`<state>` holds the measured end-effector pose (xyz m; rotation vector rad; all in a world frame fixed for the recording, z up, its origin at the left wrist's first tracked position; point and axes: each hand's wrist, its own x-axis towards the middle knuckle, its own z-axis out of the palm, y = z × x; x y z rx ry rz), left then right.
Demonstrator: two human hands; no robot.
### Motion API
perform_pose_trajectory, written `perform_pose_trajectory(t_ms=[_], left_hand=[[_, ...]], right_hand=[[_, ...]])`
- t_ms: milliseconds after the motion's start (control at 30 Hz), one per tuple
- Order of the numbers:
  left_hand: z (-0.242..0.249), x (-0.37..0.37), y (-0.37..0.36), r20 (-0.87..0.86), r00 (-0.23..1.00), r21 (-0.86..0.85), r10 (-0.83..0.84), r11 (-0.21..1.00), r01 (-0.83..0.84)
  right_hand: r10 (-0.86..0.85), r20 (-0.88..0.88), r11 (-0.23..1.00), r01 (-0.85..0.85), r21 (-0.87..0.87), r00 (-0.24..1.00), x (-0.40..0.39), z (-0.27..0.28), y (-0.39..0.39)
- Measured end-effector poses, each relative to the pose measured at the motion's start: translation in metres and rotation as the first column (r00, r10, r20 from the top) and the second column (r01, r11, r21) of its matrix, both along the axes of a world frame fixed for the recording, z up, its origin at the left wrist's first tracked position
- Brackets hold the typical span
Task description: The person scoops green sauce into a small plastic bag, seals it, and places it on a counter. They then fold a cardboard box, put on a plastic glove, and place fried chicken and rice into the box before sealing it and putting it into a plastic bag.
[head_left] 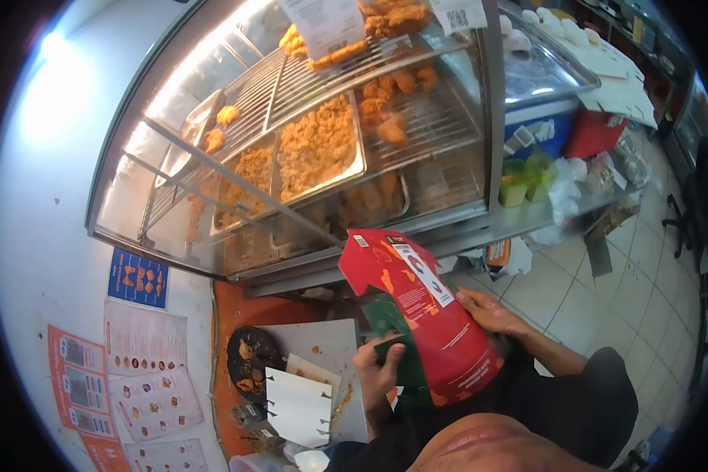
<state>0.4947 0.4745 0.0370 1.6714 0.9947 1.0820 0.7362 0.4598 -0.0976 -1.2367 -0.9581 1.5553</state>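
A red printed cardboard food box (429, 315), partly folded and with a white label on its upper part, is held in front of my body. Its dark green flap (385, 315) shows along the left side. My left hand (379, 368) is closed on the green flap, thumb on top. On the opposite edge, my right hand (492, 312) grips the red panel, with part of the fingers hidden behind it. Just beyond the box stands the glass display cabinet (291, 216), where trays of fried chicken pieces (318, 145) rest on wire racks.
Below left are a black round pan (252, 362) with fried bits and a white folded carton (299, 405) on a grey worktop (334, 338). Menu sheets (145, 338) hang on the left wall. Green cups (527, 181) and bags stand on the right-hand shelf above a tiled floor (558, 291).
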Motion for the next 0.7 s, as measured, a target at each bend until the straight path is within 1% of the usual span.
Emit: perform_pose_trajectory(t_ms=[33, 67, 100, 133, 167, 200, 233, 267, 300, 333, 400, 467, 533, 567, 600, 633, 667, 700], left_hand=[[0.013, 0.021, 0.001, -0.102, 0.995, 0.146, -0.012, 0.989, 0.027], [0.017, 0.035, -0.001, -0.097, 0.995, 0.157, 0.009, 0.988, 0.006], [0.019, 0.050, -0.001, -0.055, 0.998, 0.122, -0.037, 0.992, 0.044], [0.020, 0.062, 0.000, -0.013, 0.996, 0.090, -0.083, 0.992, 0.084], [0.021, 0.070, -0.001, -0.009, 0.998, 0.102, -0.056, 0.993, 0.057], [0.020, 0.077, -0.004, 0.035, 0.998, 0.060, -0.057, 0.997, 0.055], [0.018, 0.081, -0.006, 0.077, 0.995, 0.014, -0.057, 0.998, 0.056], [0.014, 0.081, -0.009, 0.078, 0.996, 0.021, -0.033, 0.999, 0.032], [0.007, 0.081, -0.009, 0.200, 0.979, -0.097, -0.030, 0.994, 0.050], [0.003, 0.082, -0.008, 0.320, 0.947, -0.212, -0.015, 0.973, 0.087], [-0.001, 0.087, -0.008, 0.332, 0.943, -0.198, 0.012, 0.979, 0.058], [-0.007, 0.087, -0.005, 0.345, 0.938, -0.175, 0.032, 0.984, 0.031], [-0.018, 0.080, -0.007, 0.376, 0.925, -0.243, 0.056, 0.969, 0.040], [-0.021, 0.078, -0.007, 0.372, 0.926, -0.248, 0.065, 0.968, 0.032], [-0.025, 0.077, -0.007, 0.375, 0.926, -0.274, 0.035, 0.959, 0.074], [-0.029, 0.076, -0.007, 0.379, 0.925, -0.300, 0.004, 0.946, 0.119], [-0.037, 0.083, -0.007, 0.376, 0.927, -0.309, 0.005, 0.943, 0.120], [-0.046, 0.094, -0.007, 0.458, 0.877, -0.371, 0.146, 0.928, 0.039]], right_hand=[[-0.032, 0.167, 0.999, 0.034, -0.010, 0.985, 0.001, -0.024, 0.005], [-0.015, 0.171, 1.000, 0.015, 0.002, 0.985, 0.004, -0.004, 0.008], [0.027, 0.173, 0.990, -0.002, -0.144, 0.985, 0.003, 0.033, 0.011], [0.069, 0.171, 0.958, -0.017, -0.286, 0.983, 0.004, 0.053, 0.017], [0.093, 0.176, 0.960, -0.042, -0.275, 0.980, 0.003, 0.050, 0.017], [0.102, -0.194, 0.955, -0.150, -0.254, 0.976, 0.000, 0.045, 0.015], [0.103, -0.532, 0.930, -0.271, -0.248, 0.840, -0.002, 0.040, 0.012], [0.177, -0.659, 0.908, -0.380, -0.178, 0.731, -0.003, 0.039, 0.011], [0.289, -0.614, 0.896, -0.434, -0.098, 0.735, -0.001, 0.039, 0.015], [0.408, -0.464, 0.880, -0.474, -0.030, 0.786, 0.003, 0.040, 0.017], [0.560, -0.114, 0.828, -0.557, 0.066, 0.820, 0.011, 0.045, 0.026], [0.592, 0.138, 0.788, -0.606, 0.109, 0.794, 0.016, 0.048, 0.033], [0.579, 0.289, 0.769, -0.628, 0.115, 0.762, 0.013, 0.046, 0.043], [0.586, 0.313, 0.766, -0.637, 0.089, 0.748, 0.007, 0.041, 0.047], [0.593, 0.305, 0.768, -0.637, 0.064, 0.745, 0.000, 0.036, 0.054], [0.618, 0.217, 0.772, -0.636, 0.016, 0.756, -0.010, 0.020, 0.058], [0.631, 0.128, 0.773, -0.633, -0.033, 0.765, -0.021, 0.003, 0.063], [0.466, -0.064, 0.867, -0.441, 0.232, 0.882, -0.039, -0.009, 0.063]])
